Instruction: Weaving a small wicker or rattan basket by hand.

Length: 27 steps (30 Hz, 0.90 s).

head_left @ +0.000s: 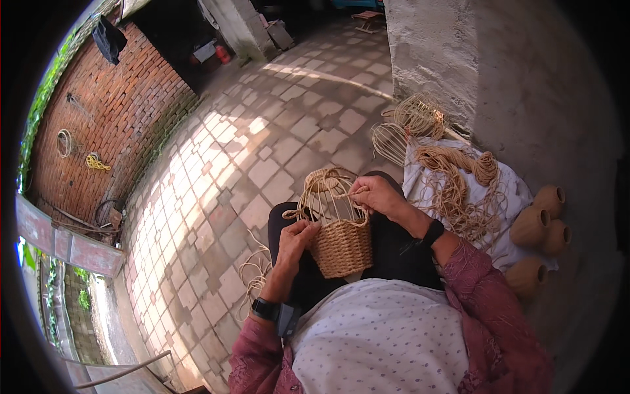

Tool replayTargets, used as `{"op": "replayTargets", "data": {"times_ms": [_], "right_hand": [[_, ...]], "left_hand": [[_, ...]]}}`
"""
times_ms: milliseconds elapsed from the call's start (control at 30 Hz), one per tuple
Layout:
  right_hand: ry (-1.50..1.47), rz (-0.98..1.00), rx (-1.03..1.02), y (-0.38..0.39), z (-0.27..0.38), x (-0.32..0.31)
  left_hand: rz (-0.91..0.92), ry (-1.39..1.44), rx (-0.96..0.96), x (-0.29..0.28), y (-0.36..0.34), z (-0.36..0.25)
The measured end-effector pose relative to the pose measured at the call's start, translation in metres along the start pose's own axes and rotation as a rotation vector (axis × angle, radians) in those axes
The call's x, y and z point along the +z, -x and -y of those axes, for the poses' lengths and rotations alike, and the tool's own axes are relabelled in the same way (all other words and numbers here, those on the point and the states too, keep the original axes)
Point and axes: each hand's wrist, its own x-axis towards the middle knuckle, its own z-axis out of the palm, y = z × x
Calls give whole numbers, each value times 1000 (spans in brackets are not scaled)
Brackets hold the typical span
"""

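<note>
A partly woven basket (341,251) of tan twisted cord rests between my dark-clad legs. Its lower part is tightly woven, while bare thin ribs show above, reaching to a coil of cord (321,176) at the far end. My left hand (296,244) is closed on the left side of the basket, at the edge of the weave, and a short loop of cord sticks out just above its fingers. My right hand (382,197) pinches the cord (356,192) near the ribs on the right side. Its fingers are closed and sit above the woven edge.
To the right, a white cloth (505,190) bears a tangled heap of cord (459,190). Wire-like frames (417,118) lie by the wall corner. Several brown clay-coloured pots (529,226) stand beside the cloth. Loose strands (257,266) trail onto the paved floor (216,217) at left.
</note>
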Motion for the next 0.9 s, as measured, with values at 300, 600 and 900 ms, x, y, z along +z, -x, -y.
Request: {"op": "replayTargets", "data": {"times_ms": [300, 600, 900], "right_hand": [[649, -423, -458, 6, 17, 39], [1117, -786, -332, 78, -65, -67], [1094, -605, -624, 46, -19, -35]], "left_hand": [[-8, 148, 64, -11, 10, 2], [-18, 133, 55, -18, 13, 0], [-20, 125, 45, -18, 14, 2]]}}
